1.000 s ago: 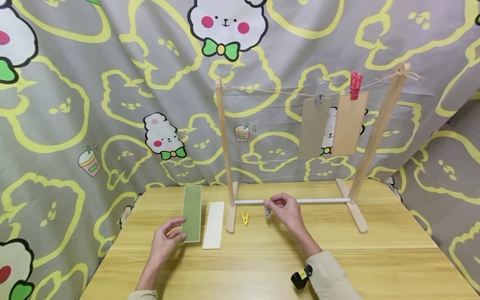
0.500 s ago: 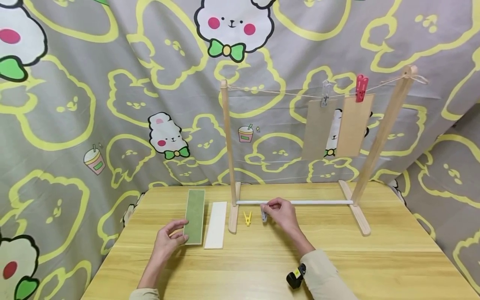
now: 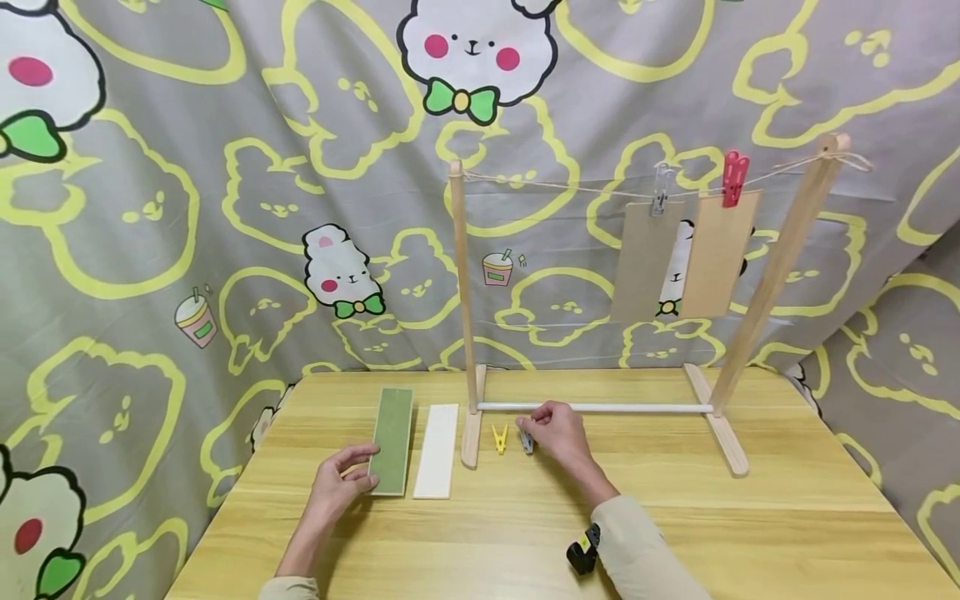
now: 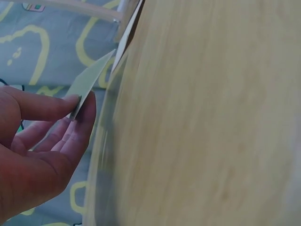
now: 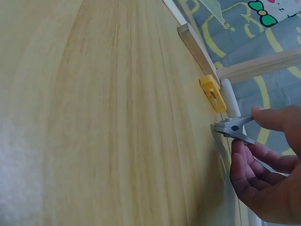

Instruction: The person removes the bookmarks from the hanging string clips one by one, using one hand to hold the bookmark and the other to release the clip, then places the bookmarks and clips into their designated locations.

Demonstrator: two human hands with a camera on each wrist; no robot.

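Note:
My left hand (image 3: 336, 485) pinches the left edge of a green card (image 3: 393, 442) with a pale border, thumb on one face and fingers behind. In the left wrist view the card (image 4: 89, 81) stands tilted above the table. A grey clothespin (image 5: 233, 127) is pinched by its handles between the thumb and fingers of my right hand (image 3: 561, 431), its nose close over the tabletop. Just left of it is a yellow clothespin (image 3: 500, 438). A white card (image 3: 437, 454) lies flat between the green card and the rack's left foot.
A wooden rack (image 3: 463, 292) with a white crossbar (image 3: 637, 408) stands at the back. On its string (image 3: 555, 185), a clear clothespin (image 3: 660, 188) holds a grey-brown card (image 3: 647, 262) and a red clothespin (image 3: 735, 178) holds a tan card (image 3: 722, 258). A patterned curtain (image 3: 247, 200) hangs behind.
My right hand has come down and left with the grey clothespin, nearer the yellow one. The green card in my left hand has dropped slightly. The head view has shifted a little.

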